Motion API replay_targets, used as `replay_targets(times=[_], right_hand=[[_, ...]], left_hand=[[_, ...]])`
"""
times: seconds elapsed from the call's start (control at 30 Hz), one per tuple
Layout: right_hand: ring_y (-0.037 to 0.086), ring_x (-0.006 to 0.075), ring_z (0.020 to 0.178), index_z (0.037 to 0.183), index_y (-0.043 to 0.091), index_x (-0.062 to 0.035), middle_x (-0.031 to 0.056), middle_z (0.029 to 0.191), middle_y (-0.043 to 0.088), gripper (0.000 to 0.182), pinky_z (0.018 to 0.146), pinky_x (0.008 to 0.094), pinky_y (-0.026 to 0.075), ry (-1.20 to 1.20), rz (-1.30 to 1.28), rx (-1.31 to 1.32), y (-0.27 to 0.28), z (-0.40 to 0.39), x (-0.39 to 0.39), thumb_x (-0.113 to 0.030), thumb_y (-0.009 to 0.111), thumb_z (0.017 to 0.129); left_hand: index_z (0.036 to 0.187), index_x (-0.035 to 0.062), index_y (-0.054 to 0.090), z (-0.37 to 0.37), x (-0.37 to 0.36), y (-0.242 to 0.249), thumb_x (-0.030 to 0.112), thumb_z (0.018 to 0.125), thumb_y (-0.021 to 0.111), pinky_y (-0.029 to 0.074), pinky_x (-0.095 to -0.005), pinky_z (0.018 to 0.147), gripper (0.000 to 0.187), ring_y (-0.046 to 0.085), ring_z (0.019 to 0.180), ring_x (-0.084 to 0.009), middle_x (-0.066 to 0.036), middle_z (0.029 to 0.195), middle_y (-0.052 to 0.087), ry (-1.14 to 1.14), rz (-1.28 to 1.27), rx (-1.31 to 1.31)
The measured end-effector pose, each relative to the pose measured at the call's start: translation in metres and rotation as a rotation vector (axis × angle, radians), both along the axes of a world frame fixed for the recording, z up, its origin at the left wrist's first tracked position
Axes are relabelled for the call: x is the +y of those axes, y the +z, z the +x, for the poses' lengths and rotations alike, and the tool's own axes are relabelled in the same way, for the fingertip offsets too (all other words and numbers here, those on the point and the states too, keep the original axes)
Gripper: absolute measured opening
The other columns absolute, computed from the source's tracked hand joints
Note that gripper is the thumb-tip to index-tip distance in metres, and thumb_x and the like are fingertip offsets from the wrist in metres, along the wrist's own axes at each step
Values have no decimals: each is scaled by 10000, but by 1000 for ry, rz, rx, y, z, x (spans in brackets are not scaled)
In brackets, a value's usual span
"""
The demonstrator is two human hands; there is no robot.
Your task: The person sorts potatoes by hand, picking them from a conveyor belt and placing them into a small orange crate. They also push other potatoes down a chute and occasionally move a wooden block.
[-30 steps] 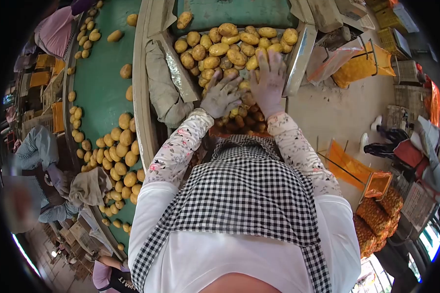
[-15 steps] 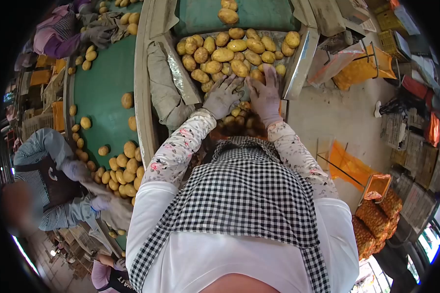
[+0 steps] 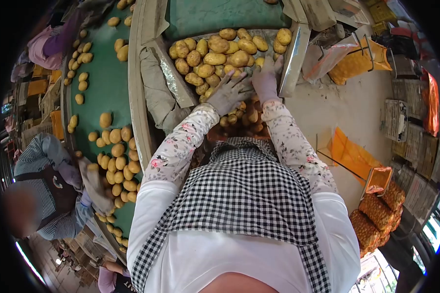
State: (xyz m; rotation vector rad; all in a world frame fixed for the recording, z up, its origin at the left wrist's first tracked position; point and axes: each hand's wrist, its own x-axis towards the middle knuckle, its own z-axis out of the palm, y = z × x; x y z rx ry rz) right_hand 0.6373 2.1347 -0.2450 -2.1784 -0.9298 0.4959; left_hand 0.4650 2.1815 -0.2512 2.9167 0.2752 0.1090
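Observation:
Several potatoes are heaped in a metal chute at the end of a green belt. At the lower edge of the heap lies my left hand, gloved, palm down with its fingers spread, touching potatoes. Close to its right, my right hand, also gloved, rests against the heap with its fingers up and apart. Neither hand is closed round a potato. Below my hands more potatoes lie in an opening in front of the checkered apron.
A second green belt carries potatoes on the left. A co-worker leans over it, and another person is farther up. Orange mesh bags and filled sacks stand right. A grey cloth covers the chute's left side.
My hands have come closer together, the left shifting slightly right and down. Potatoes on both belts have moved, and the co-worker's sleeves and cloth have shifted at the left belt.

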Motion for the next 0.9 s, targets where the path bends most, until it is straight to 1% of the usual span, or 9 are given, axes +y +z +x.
replay_targets(times=[0.07, 0.13, 0.17, 0.27, 0.3, 0.5, 0.63, 0.77, 0.9], right_hand=[[483, 532, 1314, 1305, 600, -19, 367, 1474, 440, 417, 1107, 557, 409, 27, -107, -222, -21, 8, 19, -195, 607, 927], [537, 505, 1263, 1237, 645, -20, 348, 1459, 470, 378, 1103, 540, 414, 60, -161, -673, -33, 13, 23, -182, 636, 895], [583, 476, 1186, 1158, 694, -32, 283, 1391, 547, 333, 1038, 504, 464, 93, -139, -741, -29, 16, 22, -178, 653, 862], [601, 408, 1186, 1222, 641, -77, 184, 1318, 613, 366, 1005, 493, 473, 275, -393, -534, -13, 17, 15, -196, 647, 876], [630, 375, 1105, 1161, 656, -94, 159, 1233, 636, 318, 967, 485, 490, 345, -412, -619, -12, 19, 11, -215, 681, 868], [668, 352, 1103, 1190, 649, -82, 172, 1211, 662, 355, 932, 444, 528, 459, -563, -564, -6, 30, 27, -218, 702, 867], [665, 364, 1115, 1232, 638, -65, 177, 1239, 654, 388, 957, 441, 529, 493, -498, -598, 12, 40, 29, -180, 713, 870], [658, 367, 1086, 1181, 658, -119, 188, 1237, 632, 401, 927, 368, 554, 428, 4, -449, 70, 43, 5, -166, 814, 814], [653, 290, 1106, 1232, 611, -60, 148, 1272, 626, 423, 931, 334, 539, 113, 546, -8, 109, 70, -18, -110, 801, 857]], left_hand=[[1439, 292, 572, 10, 3, -3, 314, 897, 698, 74, -585, 1282, 557, 224, 1562, -264, -1, 1620, 382, -29, 40, 121], [1448, 297, 562, 13, 2, -12, 333, 916, 679, 47, -614, 1273, 546, 210, 1566, -245, 15, 1607, 393, -39, 96, 156], [1452, 298, 558, 12, 2, -9, 328, 921, 676, 46, -616, 1273, 545, 216, 1564, -242, 14, 1605, 395, -49, 103, 173], [1467, 308, 537, 14, 2, -1, 314, 935, 664, 39, -622, 1270, 547, 237, 1555, -225, 19, 1595, 405, -50, 86, 224], [1473, 313, 528, 15, 2, -1, 309, 940, 659, 36, -624, 1269, 549, 245, 1551, -219, 21, 1592, 409, -48, 72, 238], [1508, 282, 488, 17, -3, -15, 309, 959, 640, 28, -629, 1264, 571, 265, 1542, -188, 39, 1584, 410, -18, 132, 170], [1506, 243, 490, 21, -3, -19, 309, 964, 625, 45, -616, 1263, 562, 245, 1554, -184, 33, 1596, 395, -54, 98, 193], [1482, 234, 513, 24, -6, -34, 313, 965, 612, 68, -608, 1262, 532, 242, 1560, -196, -1, 1620, 376, -54, 100, 97], [1446, 233, 552, 24, -3, -37, 310, 957, 611, 86, -592, 1265, 499, 255, 1557, -210, -21, 1644, 355, -91, 67, 74]])
